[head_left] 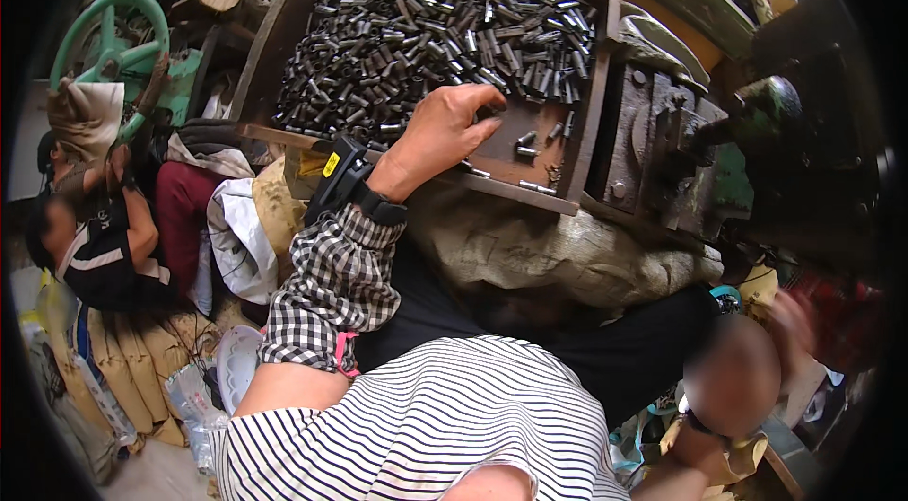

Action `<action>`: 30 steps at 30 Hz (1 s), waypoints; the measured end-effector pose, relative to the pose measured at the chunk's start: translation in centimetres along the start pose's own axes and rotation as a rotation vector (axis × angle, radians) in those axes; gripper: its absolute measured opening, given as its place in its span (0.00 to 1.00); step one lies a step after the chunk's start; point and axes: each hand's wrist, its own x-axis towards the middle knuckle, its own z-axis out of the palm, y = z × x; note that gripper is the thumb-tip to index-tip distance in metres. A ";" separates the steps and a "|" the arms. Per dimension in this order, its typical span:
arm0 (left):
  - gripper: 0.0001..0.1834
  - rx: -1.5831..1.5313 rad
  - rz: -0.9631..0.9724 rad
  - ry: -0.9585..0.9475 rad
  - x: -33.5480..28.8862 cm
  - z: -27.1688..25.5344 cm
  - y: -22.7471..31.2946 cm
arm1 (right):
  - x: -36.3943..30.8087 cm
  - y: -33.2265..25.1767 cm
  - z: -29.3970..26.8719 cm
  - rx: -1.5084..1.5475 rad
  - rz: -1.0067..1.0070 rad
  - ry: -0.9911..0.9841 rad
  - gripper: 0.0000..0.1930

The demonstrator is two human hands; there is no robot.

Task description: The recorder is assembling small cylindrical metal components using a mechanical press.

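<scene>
Pins (416, 28), metal, many: heaped in the wooden box (594, 104), a few loose near its front edge. Left hand (443, 130), fingers curled at the heap's near side, holding a pin or not, I cannot tell; right hand, too unclear for me to read. Step, I judge: picking; next move calls for a fingertip pinch.

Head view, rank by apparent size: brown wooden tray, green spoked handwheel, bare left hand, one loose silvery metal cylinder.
1. Wooden tray
2. Green handwheel, left hand: too alike to rank
3. Metal cylinder
</scene>
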 end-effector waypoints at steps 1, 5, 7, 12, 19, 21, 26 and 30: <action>0.11 0.000 0.012 0.026 -0.8 -0.3 -1.0 | 5.8 -4.7 3.6 0.152 -0.261 -0.024 0.10; 0.09 0.256 0.048 -0.094 -0.5 0.8 -1.1 | 9.4 -4.9 17.2 0.249 -0.336 -0.128 0.08; 0.09 0.274 0.047 -0.117 0.0 0.3 -1.3 | 9.6 -4.3 21.4 0.169 -0.353 -0.236 0.07; 0.09 0.368 0.031 -0.085 -0.2 -1.0 -1.6 | 11.3 -4.8 25.8 0.065 -0.349 -0.269 0.09; 0.05 0.483 0.106 -0.053 0.3 1.3 -1.8 | 14.9 -4.6 27.9 -0.112 -0.187 -0.281 0.04; 0.05 0.480 0.089 -0.057 0.7 1.7 -1.8 | 14.9 -5.0 28.1 -0.200 -0.188 -0.293 0.02; 0.06 0.510 0.059 -0.078 0.3 2.0 -1.4 | 14.1 -5.6 27.7 -0.159 -0.205 -0.346 0.03; 0.08 0.427 0.061 -0.104 -0.6 2.3 -1.8 | 12.5 -5.8 26.7 -0.075 -0.277 -0.422 0.09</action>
